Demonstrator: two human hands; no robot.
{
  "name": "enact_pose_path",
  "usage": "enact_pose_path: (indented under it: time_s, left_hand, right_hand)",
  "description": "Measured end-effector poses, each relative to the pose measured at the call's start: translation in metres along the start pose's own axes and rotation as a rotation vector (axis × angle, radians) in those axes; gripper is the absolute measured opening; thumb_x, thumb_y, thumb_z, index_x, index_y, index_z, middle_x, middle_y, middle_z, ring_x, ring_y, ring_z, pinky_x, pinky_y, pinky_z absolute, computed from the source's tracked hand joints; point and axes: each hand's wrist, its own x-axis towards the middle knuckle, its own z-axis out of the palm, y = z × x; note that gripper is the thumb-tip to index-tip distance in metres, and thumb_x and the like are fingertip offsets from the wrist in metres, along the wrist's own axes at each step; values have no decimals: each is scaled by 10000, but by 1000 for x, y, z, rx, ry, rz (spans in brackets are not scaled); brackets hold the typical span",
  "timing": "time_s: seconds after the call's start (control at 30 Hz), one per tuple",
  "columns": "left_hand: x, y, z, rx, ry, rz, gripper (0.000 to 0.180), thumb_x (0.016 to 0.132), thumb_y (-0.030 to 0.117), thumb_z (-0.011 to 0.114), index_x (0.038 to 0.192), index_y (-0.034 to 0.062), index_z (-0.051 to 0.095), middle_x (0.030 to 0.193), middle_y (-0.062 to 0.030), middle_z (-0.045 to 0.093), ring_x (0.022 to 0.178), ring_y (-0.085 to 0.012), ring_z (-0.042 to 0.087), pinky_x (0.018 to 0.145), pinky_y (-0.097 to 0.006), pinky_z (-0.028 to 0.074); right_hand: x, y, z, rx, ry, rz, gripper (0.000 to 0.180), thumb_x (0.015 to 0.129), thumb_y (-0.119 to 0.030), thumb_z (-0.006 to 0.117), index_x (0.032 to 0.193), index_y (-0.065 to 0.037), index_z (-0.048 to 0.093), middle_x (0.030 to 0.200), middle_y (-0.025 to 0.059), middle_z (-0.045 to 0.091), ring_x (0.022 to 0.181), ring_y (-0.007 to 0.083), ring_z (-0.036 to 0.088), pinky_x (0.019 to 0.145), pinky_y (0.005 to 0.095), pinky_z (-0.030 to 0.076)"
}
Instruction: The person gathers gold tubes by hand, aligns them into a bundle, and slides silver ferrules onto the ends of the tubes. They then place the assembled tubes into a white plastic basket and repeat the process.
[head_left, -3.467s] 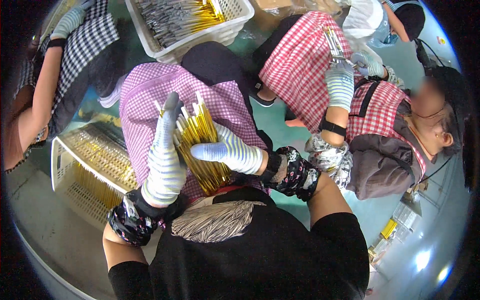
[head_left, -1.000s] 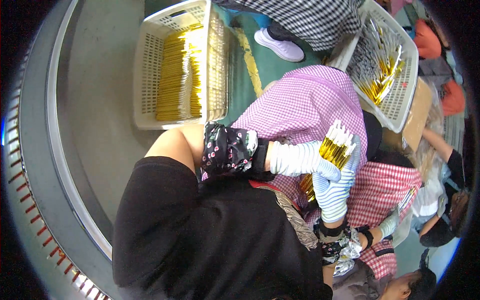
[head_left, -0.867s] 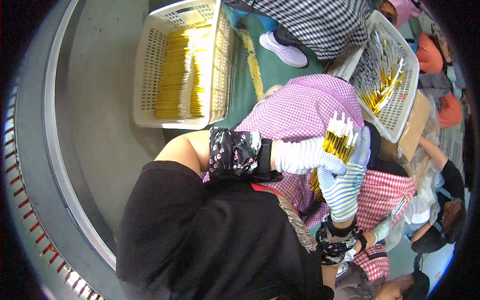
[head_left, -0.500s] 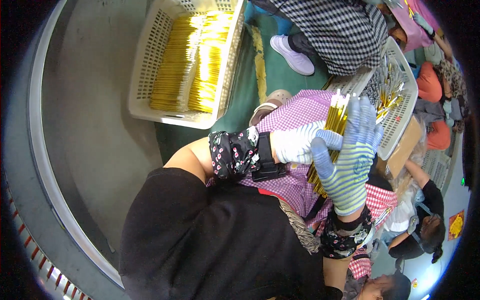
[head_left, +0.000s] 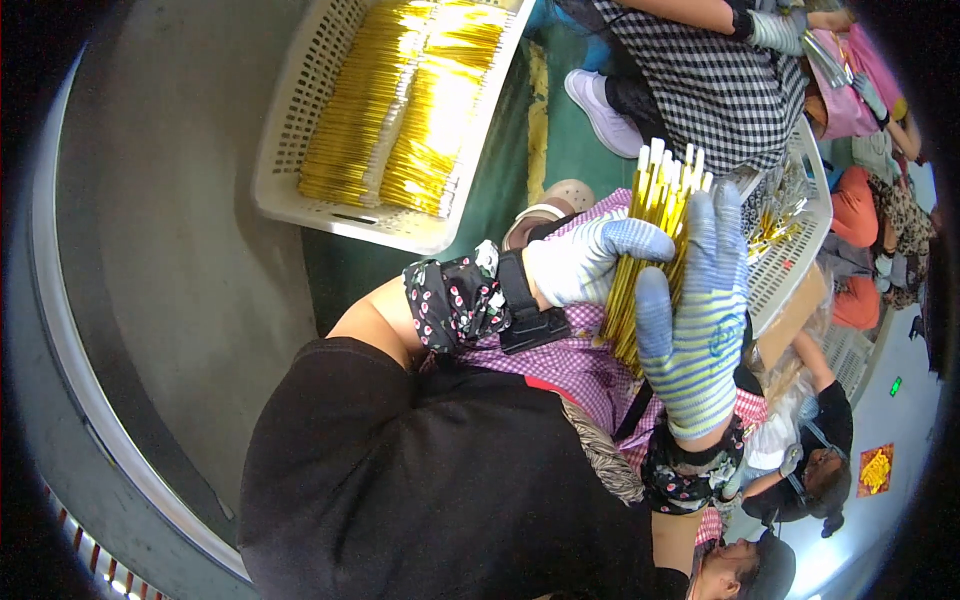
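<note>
My left hand (head_left: 585,262), in a white and blue knit glove, is shut around a bundle of thin gold sticks with white tips (head_left: 650,235). It holds the bundle upright over my pink checked apron (head_left: 580,365). My right hand (head_left: 695,325), in a blue-striped glove, lies flat against the right side of the bundle with its fingers straight. Both forearms wear black flowered sleeves. The lower ends of the sticks are hidden behind my hands.
A white plastic basket (head_left: 300,190) with several rows of gold sticks stands on the floor at upper left. A second basket (head_left: 790,265) with loose sticks sits right of my hands. Other people in checked aprons (head_left: 700,80) sit close at the top and right.
The view has swung, so the left basket now sits higher in the picture. My right hand has come up from under the bundle and flattened against its side. My left hand keeps its grip.
</note>
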Motion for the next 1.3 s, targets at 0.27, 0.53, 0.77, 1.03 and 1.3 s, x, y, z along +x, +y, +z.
enact_pose_path:
  time_s: [0.27,0.53,0.77,1.03,1.3]
  left_hand:
    - [-20,10,-5,188,142,15,645,835,152,651,1425,37,418,1369,-145,539,1233,-286,550,1059,-408,436]
    - [-13,1,-1,107,171,114,459,880,106,600,1326,36,520,1227,-110,629,1125,-244,621,997,-372,492]
    - [-11,5,-19,40,25,-18,486,879,185,644,1309,5,506,1117,-150,653,1038,-270,653,919,-396,541]
    - [-37,79,-9,482,146,360,508,825,152,705,1277,22,513,1036,-94,645,926,-239,649,873,-400,545]
    - [-111,270,-27,1768,669,350,528,777,215,771,1237,52,571,1058,-33,652,976,-145,595,901,-312,479]
  right_hand:
    - [4,7,15,-162,26,19,520,921,-175,479,1373,79,439,1404,315,431,1287,459,443,1097,497,308]
    - [-1,19,25,-145,61,49,556,923,-238,505,1397,36,414,1387,280,454,1233,397,496,1056,468,360]
    - [-26,20,31,353,253,118,508,863,-86,620,1347,-15,482,1436,210,408,1289,290,464,1072,382,375]
    - [-50,32,29,240,278,159,408,902,-171,622,1276,-22,554,1416,246,425,1268,389,479,1066,446,395]
    - [-55,40,41,271,184,192,410,880,-126,617,1271,-15,560,1402,228,468,1282,379,478,1076,428,380]
